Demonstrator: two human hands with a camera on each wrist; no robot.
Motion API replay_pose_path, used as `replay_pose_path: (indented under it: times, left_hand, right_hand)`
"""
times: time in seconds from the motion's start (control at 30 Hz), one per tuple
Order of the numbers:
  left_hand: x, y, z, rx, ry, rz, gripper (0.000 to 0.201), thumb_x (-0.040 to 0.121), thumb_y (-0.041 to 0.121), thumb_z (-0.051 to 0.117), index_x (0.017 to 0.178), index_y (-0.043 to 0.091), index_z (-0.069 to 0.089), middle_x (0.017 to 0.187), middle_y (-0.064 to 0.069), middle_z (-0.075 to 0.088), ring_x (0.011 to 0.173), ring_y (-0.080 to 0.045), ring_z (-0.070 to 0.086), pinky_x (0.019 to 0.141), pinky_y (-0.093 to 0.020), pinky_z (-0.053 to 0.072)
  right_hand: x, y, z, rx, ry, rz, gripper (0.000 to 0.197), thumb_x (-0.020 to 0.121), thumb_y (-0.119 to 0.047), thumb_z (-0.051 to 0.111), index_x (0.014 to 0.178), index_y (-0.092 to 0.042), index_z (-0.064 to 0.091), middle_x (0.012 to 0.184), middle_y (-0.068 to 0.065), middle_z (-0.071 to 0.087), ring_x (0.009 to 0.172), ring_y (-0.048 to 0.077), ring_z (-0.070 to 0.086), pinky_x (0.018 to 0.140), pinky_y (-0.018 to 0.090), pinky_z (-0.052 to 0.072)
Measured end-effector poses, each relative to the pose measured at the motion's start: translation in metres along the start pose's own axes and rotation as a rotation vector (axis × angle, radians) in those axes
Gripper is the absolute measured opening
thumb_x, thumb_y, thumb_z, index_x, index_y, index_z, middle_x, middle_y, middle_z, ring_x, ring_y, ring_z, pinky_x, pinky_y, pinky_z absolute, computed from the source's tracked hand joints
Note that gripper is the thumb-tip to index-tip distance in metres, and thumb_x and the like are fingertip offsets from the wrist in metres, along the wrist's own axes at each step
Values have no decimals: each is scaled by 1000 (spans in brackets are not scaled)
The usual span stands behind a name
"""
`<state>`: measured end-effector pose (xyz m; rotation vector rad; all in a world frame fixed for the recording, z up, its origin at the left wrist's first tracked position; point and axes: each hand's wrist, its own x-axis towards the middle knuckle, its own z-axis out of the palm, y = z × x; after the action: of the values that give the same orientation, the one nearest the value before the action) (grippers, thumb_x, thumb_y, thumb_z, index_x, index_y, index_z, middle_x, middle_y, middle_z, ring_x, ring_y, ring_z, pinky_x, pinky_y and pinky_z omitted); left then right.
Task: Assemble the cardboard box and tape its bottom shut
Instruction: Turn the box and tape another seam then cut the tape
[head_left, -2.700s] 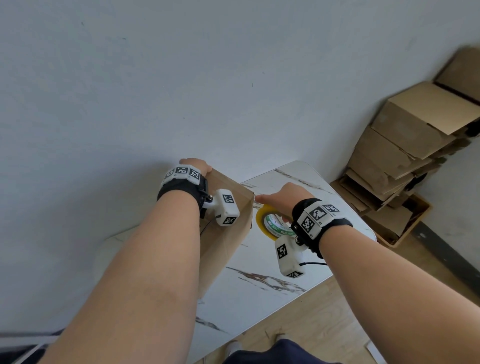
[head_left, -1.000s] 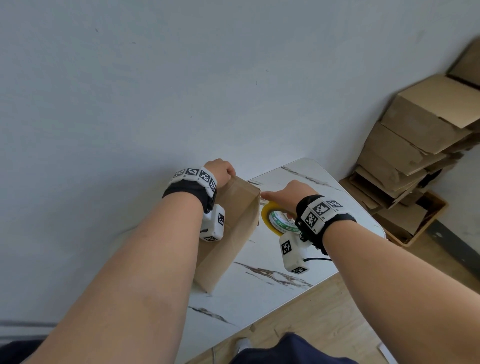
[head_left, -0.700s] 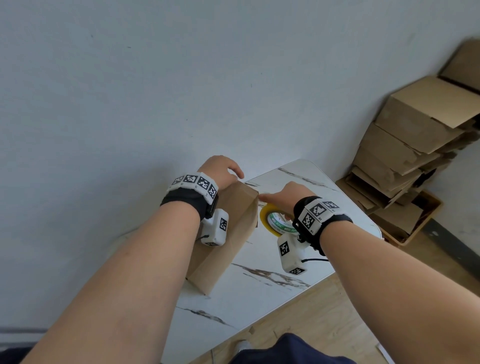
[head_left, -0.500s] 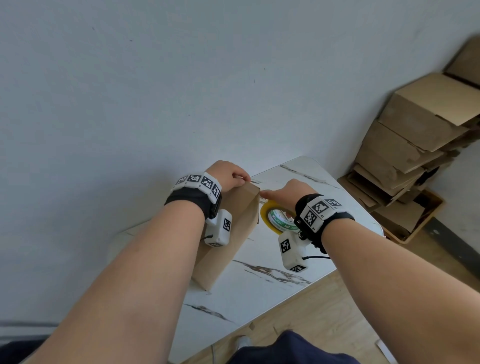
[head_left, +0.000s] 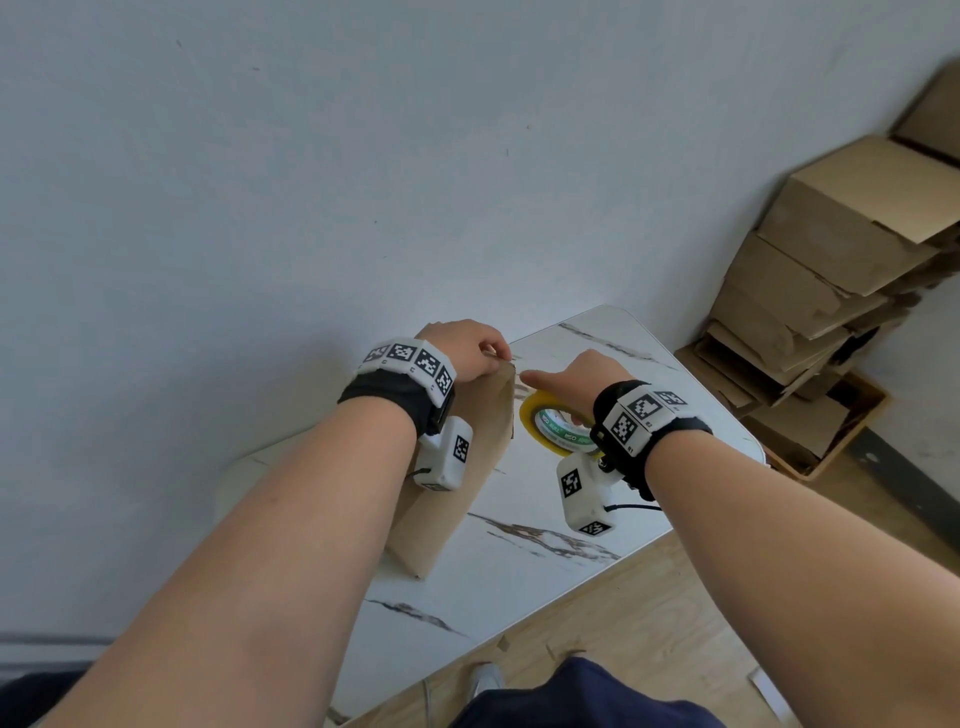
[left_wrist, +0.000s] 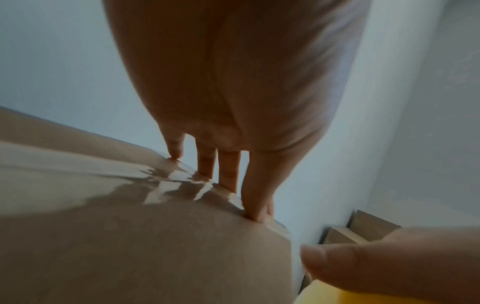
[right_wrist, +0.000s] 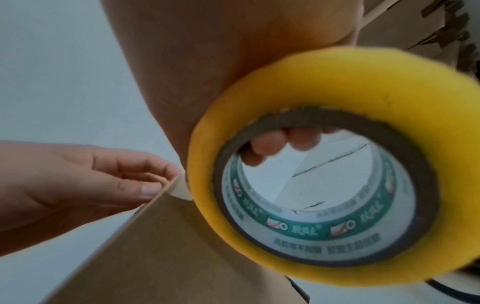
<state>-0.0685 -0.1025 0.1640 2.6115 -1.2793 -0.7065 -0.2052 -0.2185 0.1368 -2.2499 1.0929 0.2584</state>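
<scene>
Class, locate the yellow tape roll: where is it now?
In the head view, the tape roll is gripped in the right hand, just right of the top corner of the cardboard box, over the marble table.

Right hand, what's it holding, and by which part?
The right hand grips the yellow tape roll by its rim: fingertips hooked inside the cardboard core, palm over the outer winding.

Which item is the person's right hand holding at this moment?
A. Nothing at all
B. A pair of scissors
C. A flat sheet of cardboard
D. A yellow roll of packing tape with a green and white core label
D: in the right wrist view the right hand has its fingers curled through the core of the yellow roll of packing tape, close beside the brown cardboard box.
</scene>
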Motion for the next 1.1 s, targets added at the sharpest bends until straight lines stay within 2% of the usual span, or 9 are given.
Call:
replay_pose_path:
  times: [0.23, 0.3, 0.43, 0.53, 0.67, 0.77, 0.87, 0.97, 1.1]
  left_hand:
    - [-2, 0, -8, -50, 93, -132, 19, 91, 23, 54, 102, 34, 64, 123, 4, 61, 111, -20, 58, 98, -39, 47]
    - [-1, 0, -7, -70, 119, -155, 23, 91, 19, 53, 106, 30, 66, 124, 4, 61, 114, -20, 56, 97, -33, 46]
    - [-6, -1, -3, -220, 123, -133, 25, 92, 21, 54, 114, 28, 65, 125, 7, 60, 117, -13, 54, 83, -19, 35]
    - [-11, -1, -2, -309, 130, -109, 25, 93, 25, 56, 116, 24, 65, 124, 6, 61, 103, -5, 50, 61, -8, 26]
    - [-12, -5, 0, -330, 162, -112, 23, 91, 29, 60, 112, 22, 67, 118, 7, 63, 95, -2, 48, 57, -6, 24]
    - [-9, -8, 2, -348, 169, -143, 19, 89, 29, 62, 107, 23, 66, 112, 6, 64, 99, -8, 54, 65, -11, 32]
    - [-7, -11, 5, -413, 152, -148, 15, 89, 28, 62, 104, 28, 64, 109, 1, 64, 107, -18, 59, 89, -27, 45]
    - [-7, -10, 6, -369, 116, -109, 22, 92, 25, 57, 110, 33, 67, 117, 1, 64, 113, -19, 56, 104, -36, 40]
    - [-6, -8, 7, -323, 132, -118, 23, 93, 25, 55, 110, 30, 69, 125, 2, 63, 121, -18, 53, 108, -38, 36]
  right_hand:
    - [10, -11, -10, 54, -20, -109, 39, 86, -49, 55, 86, -12, 65, 76, 2, 59, 64, 16, 52, 62, 27, 40]
    - [13, -12, -9, 33, -18, -121, 35, 85, -48, 57, 84, -14, 62, 76, 1, 58, 64, 14, 52, 56, 24, 39]
    - [19, -11, -2, 12, -26, -101, 37, 84, -50, 59, 71, -16, 56, 67, -2, 54, 60, 13, 50, 50, 24, 33]
    - [24, -14, 4, 13, -5, -117, 38, 84, -49, 59, 68, -15, 51, 67, -1, 50, 57, 13, 46, 49, 24, 31]
    - [28, -22, 12, 27, -7, -142, 37, 83, -47, 59, 67, -15, 50, 62, -2, 47, 58, 15, 46, 49, 24, 30]
    - [30, -26, 16, 23, -2, -150, 35, 83, -46, 60, 71, -14, 52, 62, -2, 48, 58, 15, 46, 50, 24, 31]
    - [31, -28, 17, 21, -2, -155, 39, 83, -46, 60, 64, -15, 47, 60, -2, 45, 55, 14, 44, 49, 25, 29]
    - [33, -26, 17, 10, -13, -161, 39, 84, -49, 59, 64, -17, 48, 63, -2, 49, 57, 14, 46, 49, 25, 29]
    - [35, -16, 14, -18, 28, -204, 39, 87, -53, 54, 82, -15, 60, 78, 0, 59, 72, 18, 55, 56, 26, 36]
